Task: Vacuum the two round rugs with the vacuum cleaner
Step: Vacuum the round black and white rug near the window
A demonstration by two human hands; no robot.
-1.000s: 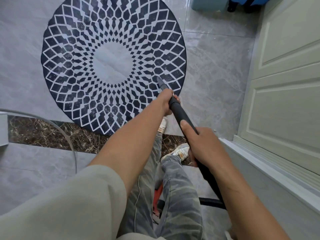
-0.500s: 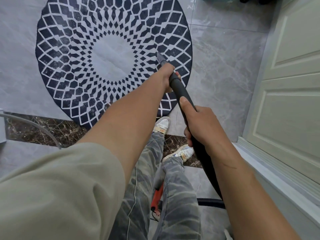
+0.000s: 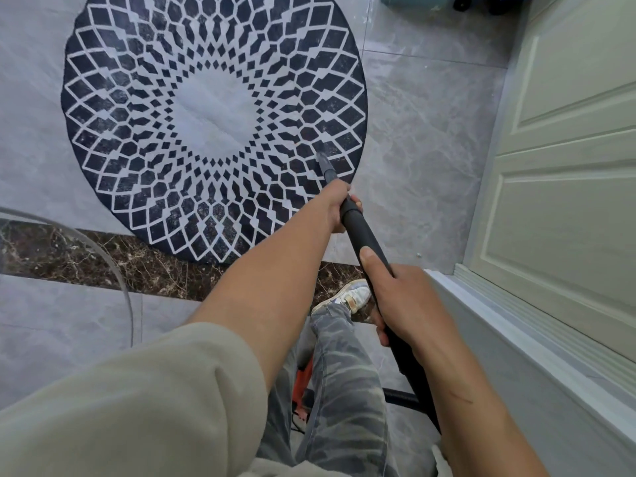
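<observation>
Grey marble-look floor tiles carry 1 round navy-and-white patterned rug. A black vacuum wand slants down, its nozzle tip on the rug's lower-right zone. The left hand grips the wand low down; the right hand grips it higher up.

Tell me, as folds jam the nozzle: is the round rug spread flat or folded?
Spread flat: the round rug shows an unbroken pattern, no curled edge; far edge cropped.

Single head-worn view, steeply downward onto the nearby round rug.
</observation>
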